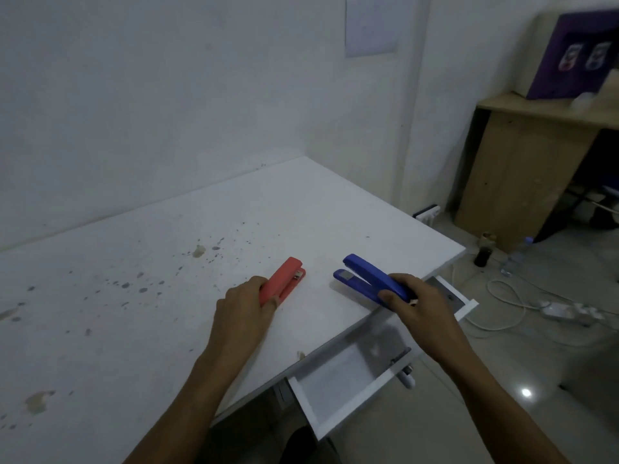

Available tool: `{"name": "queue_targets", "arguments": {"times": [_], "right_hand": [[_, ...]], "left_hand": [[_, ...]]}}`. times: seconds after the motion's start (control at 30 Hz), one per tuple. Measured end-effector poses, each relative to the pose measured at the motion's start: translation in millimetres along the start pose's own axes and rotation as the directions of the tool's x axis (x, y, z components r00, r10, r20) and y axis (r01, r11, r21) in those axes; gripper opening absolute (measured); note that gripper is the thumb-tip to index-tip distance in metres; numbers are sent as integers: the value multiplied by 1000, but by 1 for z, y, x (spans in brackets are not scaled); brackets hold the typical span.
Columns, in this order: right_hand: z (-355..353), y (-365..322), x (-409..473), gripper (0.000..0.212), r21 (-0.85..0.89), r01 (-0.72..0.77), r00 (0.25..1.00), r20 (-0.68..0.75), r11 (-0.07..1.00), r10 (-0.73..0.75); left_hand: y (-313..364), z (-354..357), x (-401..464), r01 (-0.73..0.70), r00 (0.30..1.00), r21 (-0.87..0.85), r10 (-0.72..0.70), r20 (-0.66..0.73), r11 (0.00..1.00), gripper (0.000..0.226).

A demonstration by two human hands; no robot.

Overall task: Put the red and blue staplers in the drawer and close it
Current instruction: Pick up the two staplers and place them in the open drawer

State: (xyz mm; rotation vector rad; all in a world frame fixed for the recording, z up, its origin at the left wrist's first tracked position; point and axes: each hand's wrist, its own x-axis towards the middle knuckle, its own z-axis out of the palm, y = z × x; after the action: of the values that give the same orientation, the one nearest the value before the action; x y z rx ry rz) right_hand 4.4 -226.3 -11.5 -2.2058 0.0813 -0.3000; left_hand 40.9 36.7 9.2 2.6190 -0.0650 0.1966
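We had both hands on the staplers at once. Our left hand (pixel 246 304) was wrapped around the rear of the red stapler (pixel 283 280), which lay flat on the surface (pixel 167 262) near its front edge. Our right hand (pixel 413 304) was closed on the hinge end of the blue stapler (pixel 371 279), which sat close to the front right corner with its mouth gaping open and pointing toward the wall.

To do this step well, we judged it best to lift each stapler cleanly by its body, keep our fingers out of the blue one's open mouth, and carry them over the front edge without knocking the drawer's raised front panel.

The drawer (pixel 351 401) stood pulled out below the front edge, under our right forearm. Its pale floor looked mostly bare. A dark pen-like thing (pixel 400 358) lay along the inner side of the front panel, and a grey flat object (pixel 449 296) showed at the far end; we could not tell what it was. Neither stapler was inside yet.
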Motion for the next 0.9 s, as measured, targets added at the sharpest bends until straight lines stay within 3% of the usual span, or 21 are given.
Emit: {"name": "queue_targets", "arguments": {"times": [0.37, 0.57, 0.9], "right_hand": [[-48, 31, -60, 27, -23, -39, 998, -43, 999, 38], [-44, 48, -55, 27, -214, -20, 999, -39, 977, 12], [-12, 50, -17, 21, -549, -17, 999, -36, 835, -4]], "left_hand": [[29, -1, -48, -122, 992, -171, 126, 17, 978, 42], [38, 7, -73, -148, 984, -164, 163, 77, 975, 46], [40, 15, -85, -171, 978, -142, 186, 97, 975, 42]]}}
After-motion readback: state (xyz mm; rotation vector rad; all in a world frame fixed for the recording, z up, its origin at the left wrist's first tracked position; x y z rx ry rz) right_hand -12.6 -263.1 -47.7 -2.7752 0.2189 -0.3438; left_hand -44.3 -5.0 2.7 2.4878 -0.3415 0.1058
